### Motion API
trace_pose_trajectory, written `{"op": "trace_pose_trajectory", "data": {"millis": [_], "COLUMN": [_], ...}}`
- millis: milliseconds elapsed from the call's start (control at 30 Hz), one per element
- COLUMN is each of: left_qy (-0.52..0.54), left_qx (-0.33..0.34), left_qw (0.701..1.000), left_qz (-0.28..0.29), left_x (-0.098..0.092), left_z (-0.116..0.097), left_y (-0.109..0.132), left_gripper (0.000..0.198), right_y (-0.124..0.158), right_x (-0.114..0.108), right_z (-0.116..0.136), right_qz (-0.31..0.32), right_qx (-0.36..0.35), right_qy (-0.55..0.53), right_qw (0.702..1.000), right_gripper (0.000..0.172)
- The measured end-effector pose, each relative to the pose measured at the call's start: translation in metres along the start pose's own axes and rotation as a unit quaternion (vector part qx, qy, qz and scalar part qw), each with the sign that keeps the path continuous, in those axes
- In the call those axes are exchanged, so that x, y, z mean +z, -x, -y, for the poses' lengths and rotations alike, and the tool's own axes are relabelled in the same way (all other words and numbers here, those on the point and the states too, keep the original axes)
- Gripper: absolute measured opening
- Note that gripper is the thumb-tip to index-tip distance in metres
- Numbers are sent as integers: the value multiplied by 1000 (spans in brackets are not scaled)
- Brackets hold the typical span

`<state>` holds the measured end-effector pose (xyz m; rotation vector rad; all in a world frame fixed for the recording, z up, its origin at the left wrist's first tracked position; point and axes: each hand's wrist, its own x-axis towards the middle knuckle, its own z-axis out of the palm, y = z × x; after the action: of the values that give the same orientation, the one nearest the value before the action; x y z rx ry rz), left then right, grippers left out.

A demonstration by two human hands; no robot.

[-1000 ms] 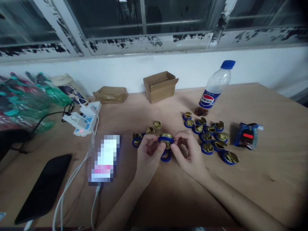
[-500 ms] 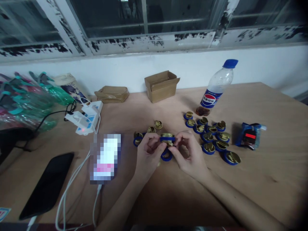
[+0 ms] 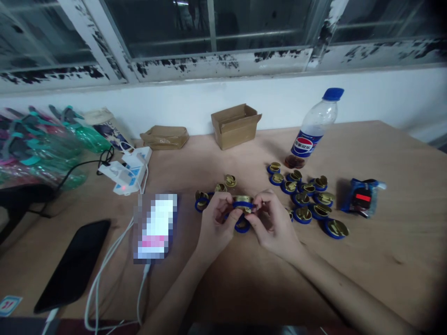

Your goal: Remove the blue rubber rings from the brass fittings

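Observation:
Between the fingertips of both hands is a round brass-coloured fitting with a blue ring [image 3: 243, 204] around it. My left hand [image 3: 218, 221] pinches it from the left, its thumb at the lower edge. From the right, my right hand [image 3: 274, 221] grips the same fitting with thumb and fingers. A loose blue ring [image 3: 242, 226] lies on the table just below it, partly covered. Beyond the left hand are brass pieces without a visible ring [image 3: 230, 180] and further blue rings [image 3: 201, 204]. Several fittings with blue rings [image 3: 303, 214] sit in a group right of my right hand.
A cola bottle [image 3: 307, 139] stands behind the group, with a small plastic packet [image 3: 363, 197] to the right. Cardboard boxes [image 3: 235, 130] are by the wall. Leftward lie a lit phone [image 3: 157, 228], a dark phone [image 3: 73, 265], white cables and a power strip [image 3: 131, 174].
Both hands stay on the fitting, which appears slightly lower and tilted a little differently. The whole view has shifted slightly; the table items have not otherwise moved.

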<state>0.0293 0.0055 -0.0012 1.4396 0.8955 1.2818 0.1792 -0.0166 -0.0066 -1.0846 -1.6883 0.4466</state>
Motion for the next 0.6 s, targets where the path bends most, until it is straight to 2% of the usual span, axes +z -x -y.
{"op": "trace_pose_trajectory", "data": {"millis": [467, 600], "left_qy": [-4, -58], "left_qx": [4, 28], "left_qw": [1000, 998], "left_qz": [-6, 4], "left_x": [1, -1], "left_z": [1, 1], "left_y": [0, 2], "left_gripper": [15, 13], "right_y": [-1, -3], "right_x": [1, -1], "right_z": [-1, 4], "right_qz": [9, -4], "right_qx": [16, -12], "right_qy": [-20, -16], "right_qw": [1000, 1000], "right_gripper": [20, 22]}}
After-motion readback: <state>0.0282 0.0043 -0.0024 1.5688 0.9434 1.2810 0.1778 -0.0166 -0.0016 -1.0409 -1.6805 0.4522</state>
